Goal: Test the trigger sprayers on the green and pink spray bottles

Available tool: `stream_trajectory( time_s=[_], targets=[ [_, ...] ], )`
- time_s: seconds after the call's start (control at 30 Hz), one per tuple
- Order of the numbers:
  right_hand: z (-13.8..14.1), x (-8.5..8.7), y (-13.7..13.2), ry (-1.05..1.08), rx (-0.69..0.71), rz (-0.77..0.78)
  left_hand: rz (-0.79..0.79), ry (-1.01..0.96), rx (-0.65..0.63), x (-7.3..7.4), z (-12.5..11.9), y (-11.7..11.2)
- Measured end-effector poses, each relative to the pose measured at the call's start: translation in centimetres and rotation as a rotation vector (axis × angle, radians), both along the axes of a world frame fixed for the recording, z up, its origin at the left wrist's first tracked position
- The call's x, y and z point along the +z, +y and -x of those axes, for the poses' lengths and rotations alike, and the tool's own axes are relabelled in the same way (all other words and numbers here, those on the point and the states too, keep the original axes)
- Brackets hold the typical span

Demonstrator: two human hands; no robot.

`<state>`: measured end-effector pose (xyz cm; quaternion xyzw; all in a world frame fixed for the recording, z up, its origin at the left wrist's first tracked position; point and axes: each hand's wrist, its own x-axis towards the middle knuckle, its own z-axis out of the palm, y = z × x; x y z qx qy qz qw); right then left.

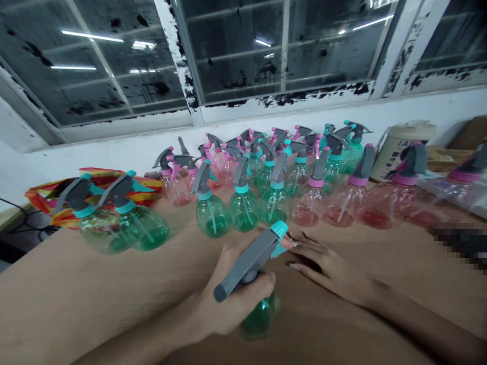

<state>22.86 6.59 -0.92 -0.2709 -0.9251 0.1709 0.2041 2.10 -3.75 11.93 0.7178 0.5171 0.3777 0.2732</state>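
My left hand (232, 294) is wrapped round the neck of a green spray bottle (261, 317) with a grey trigger head (251, 261) and teal nozzle, held low over the brown tabletop (95, 294). My right hand (327, 266) lies beside it with fingers stretched out, its fingertips touching the teal nozzle tip (280, 235). Behind them stand several green bottles (243, 205) and pink bottles (312, 205) in rows.
Two green bottles (125, 225) stand apart at the left, in front of a red and yellow bag (57, 195). A beige lidded tub (399, 149) and cardboard boxes sit at the back right. A white wall and dark window rise behind.
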Motion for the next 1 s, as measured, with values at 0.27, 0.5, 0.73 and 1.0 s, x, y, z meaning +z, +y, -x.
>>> stream_trajectory(
  time_s=[0.27, 0.5, 0.73, 1.0],
  targets=[
    [0.0, 0.3, -0.1, 0.024, 0.003, 0.022, 0.001, -0.073, 0.070, 0.0, -0.7, -0.3],
    [0.0, 0.2, -0.1, 0.010, -0.005, 0.008, -0.023, -0.096, 0.089, -0.8, -0.4, -0.5],
    [0.0, 0.1, 0.1, 0.001, 0.013, -0.011, -0.042, -0.119, 0.019, -0.5, -0.5, -0.3],
    [-0.1, -0.2, 0.1, -0.009, 0.014, -0.011, -0.005, -0.019, 0.001, -0.6, 0.0, -0.2]
  ],
)
